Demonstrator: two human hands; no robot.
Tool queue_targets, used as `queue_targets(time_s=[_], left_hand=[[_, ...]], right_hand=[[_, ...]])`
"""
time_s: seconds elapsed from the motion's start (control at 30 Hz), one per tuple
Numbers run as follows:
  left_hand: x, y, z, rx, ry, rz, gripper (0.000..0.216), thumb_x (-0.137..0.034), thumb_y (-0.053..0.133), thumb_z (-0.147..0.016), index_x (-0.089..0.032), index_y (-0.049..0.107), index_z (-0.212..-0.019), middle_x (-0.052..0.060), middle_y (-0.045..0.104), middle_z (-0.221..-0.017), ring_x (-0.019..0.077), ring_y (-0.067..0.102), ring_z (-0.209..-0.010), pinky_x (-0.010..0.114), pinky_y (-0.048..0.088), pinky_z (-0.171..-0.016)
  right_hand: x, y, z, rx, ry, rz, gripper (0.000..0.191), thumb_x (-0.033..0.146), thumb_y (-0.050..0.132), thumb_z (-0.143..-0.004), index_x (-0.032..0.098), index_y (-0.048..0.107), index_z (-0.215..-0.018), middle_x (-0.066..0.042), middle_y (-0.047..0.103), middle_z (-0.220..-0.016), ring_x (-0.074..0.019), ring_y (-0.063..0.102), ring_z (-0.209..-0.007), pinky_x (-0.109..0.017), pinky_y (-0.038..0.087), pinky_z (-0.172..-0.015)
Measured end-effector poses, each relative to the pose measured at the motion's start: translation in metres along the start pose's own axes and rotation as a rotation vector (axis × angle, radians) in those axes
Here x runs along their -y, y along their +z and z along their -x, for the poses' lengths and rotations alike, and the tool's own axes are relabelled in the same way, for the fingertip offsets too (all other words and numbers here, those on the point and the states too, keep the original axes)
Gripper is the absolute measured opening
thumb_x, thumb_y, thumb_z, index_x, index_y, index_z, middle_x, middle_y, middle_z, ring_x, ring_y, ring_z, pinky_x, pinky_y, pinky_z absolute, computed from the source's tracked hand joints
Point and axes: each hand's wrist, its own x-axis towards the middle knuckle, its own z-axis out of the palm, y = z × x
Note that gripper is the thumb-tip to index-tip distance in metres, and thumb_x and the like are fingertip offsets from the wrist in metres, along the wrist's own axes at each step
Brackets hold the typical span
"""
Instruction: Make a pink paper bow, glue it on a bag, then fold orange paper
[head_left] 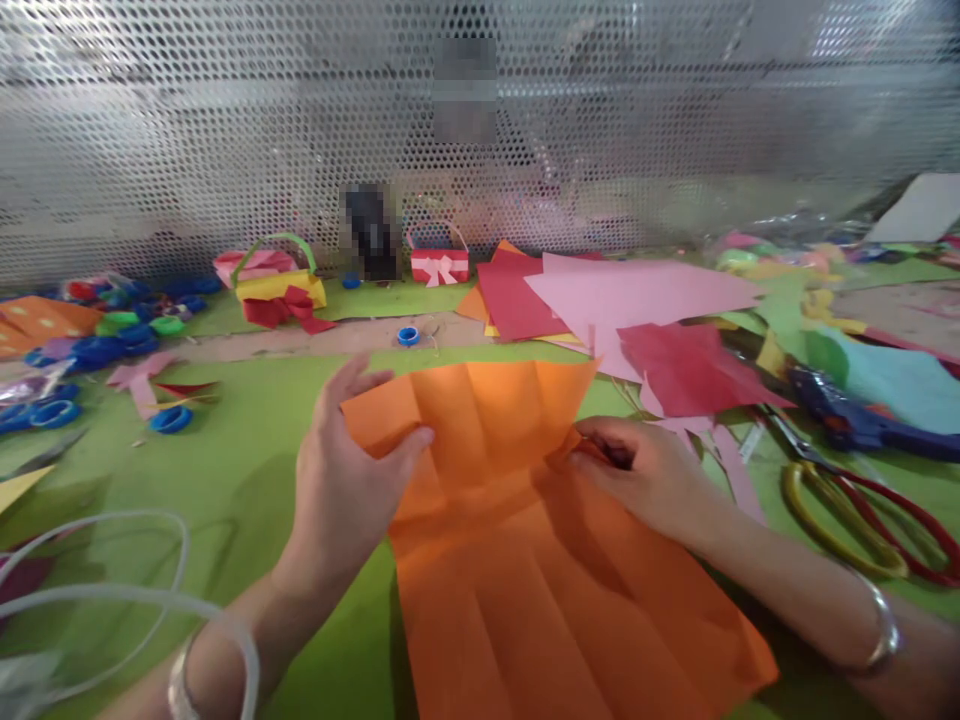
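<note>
A creased orange paper sheet (517, 530) lies on the green table cover (225, 480) in front of me, its far part lifted. My left hand (352, 480) pinches the sheet's left edge, thumb on top and fingers behind. On the right edge, my right hand (645, 470) is closed around a fold in the paper. Both wrists wear a silver bangle.
Pink and red paper sheets (637, 300) lie behind the orange one. Scissors with yellow and red handles (847, 500) and a blue glue gun (862, 420) sit at the right. Small paper baskets (281, 285) and blue rings (171, 418) are at the left. A perforated metal wall stands behind.
</note>
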Motion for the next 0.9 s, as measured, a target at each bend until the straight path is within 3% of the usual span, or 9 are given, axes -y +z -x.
queue_targets(time_s=[0.13, 0.23, 0.37, 0.43, 0.53, 0.6, 0.7, 0.8, 0.9], left_hand=[[-0.020, -0.012, 0.001, -0.238, 0.670, -0.369, 0.081, -0.020, 0.073, -0.075, -0.034, 0.035, -0.145, 0.005, 0.042, -0.149, 0.0349, 0.032, -0.142, 0.054, 0.022, -0.120], [-0.045, -0.004, 0.003, -0.096, 0.855, -0.449, 0.077, -0.021, 0.071, -0.079, -0.033, 0.034, -0.145, 0.008, 0.047, -0.146, 0.0344, 0.035, -0.140, 0.056, 0.025, -0.117], [-0.060, 0.029, -0.022, 0.211, 0.583, -0.512, 0.100, -0.029, 0.083, -0.068, -0.025, 0.025, -0.149, 0.015, 0.043, -0.150, 0.0361, 0.027, -0.144, 0.056, 0.022, -0.117], [-0.055, 0.045, -0.042, 0.394, 0.399, -0.479, 0.112, -0.034, 0.087, -0.061, -0.015, 0.022, -0.151, 0.020, 0.054, -0.137, 0.0391, 0.040, -0.135, 0.054, 0.033, -0.110], [-0.042, 0.061, -0.067, 0.607, 0.255, -0.288, 0.103, -0.031, 0.085, -0.061, -0.011, 0.031, -0.147, 0.015, 0.068, -0.112, 0.0325, 0.061, -0.108, 0.045, 0.048, -0.092], [-0.035, 0.065, -0.073, 0.638, 0.272, -0.193, 0.087, -0.026, 0.084, -0.059, -0.012, 0.047, -0.137, 0.010, 0.069, -0.102, 0.0260, 0.063, -0.094, 0.038, 0.049, -0.084], [-0.032, 0.067, -0.073, 0.624, 0.308, -0.155, 0.044, -0.028, 0.083, -0.058, -0.018, 0.069, -0.098, 0.002, 0.066, -0.087, 0.0207, 0.060, -0.081, 0.032, 0.048, -0.072], [-0.034, 0.066, -0.069, 0.613, 0.299, -0.124, 0.018, -0.030, 0.078, -0.065, -0.019, 0.064, -0.067, -0.003, 0.058, -0.066, 0.0167, 0.056, -0.066, 0.029, 0.043, -0.061], [-0.042, 0.065, -0.064, 0.575, 0.320, -0.074, 0.015, -0.026, 0.076, -0.067, -0.019, 0.063, -0.069, -0.001, 0.062, -0.073, 0.0167, 0.058, -0.072, 0.029, 0.045, -0.066]], right_hand=[[0.002, 0.003, 0.001, -0.053, 0.004, 0.040, 0.033, 0.035, 0.052, -0.076, 0.022, 0.030, -0.055, 0.005, 0.027, -0.053, -0.0095, 0.030, -0.050, -0.024, 0.021, -0.045], [0.002, 0.004, 0.002, -0.054, -0.002, 0.041, 0.028, 0.036, 0.051, -0.076, 0.022, 0.039, -0.056, 0.005, 0.031, -0.053, -0.0100, 0.033, -0.049, -0.024, 0.023, -0.045], [0.001, 0.003, 0.003, -0.056, -0.014, 0.040, 0.022, 0.040, 0.051, -0.077, 0.022, 0.059, -0.068, 0.003, 0.048, -0.054, -0.0128, 0.045, -0.050, -0.025, 0.032, -0.046], [0.000, 0.001, 0.005, -0.033, -0.038, 0.022, 0.024, 0.040, 0.051, -0.080, 0.022, 0.067, -0.079, 0.001, 0.062, -0.065, -0.0148, 0.054, -0.057, -0.026, 0.040, -0.051], [-0.003, 0.001, 0.006, -0.015, -0.075, -0.017, 0.023, 0.037, 0.052, -0.085, 0.024, 0.072, -0.088, 0.000, 0.072, -0.081, -0.0165, 0.063, -0.069, -0.027, 0.047, -0.061], [-0.005, 0.002, 0.006, -0.008, -0.101, -0.017, 0.021, 0.036, 0.054, -0.086, 0.025, 0.072, -0.084, 0.000, 0.071, -0.079, -0.0171, 0.063, -0.070, -0.028, 0.048, -0.063], [-0.005, 0.002, 0.005, 0.002, -0.148, -0.011, 0.022, 0.036, 0.054, -0.087, 0.025, 0.069, -0.076, -0.001, 0.066, -0.073, -0.0170, 0.061, -0.067, -0.029, 0.047, -0.060], [-0.001, 0.000, 0.004, 0.007, -0.182, -0.031, 0.019, 0.034, 0.055, -0.086, 0.024, 0.067, -0.075, -0.003, 0.065, -0.078, -0.0171, 0.062, -0.069, -0.028, 0.048, -0.059], [0.003, -0.003, 0.003, 0.054, -0.214, -0.030, 0.014, 0.027, 0.056, -0.082, 0.024, 0.066, -0.073, -0.002, 0.067, -0.079, -0.0167, 0.063, -0.072, -0.027, 0.051, -0.063]])
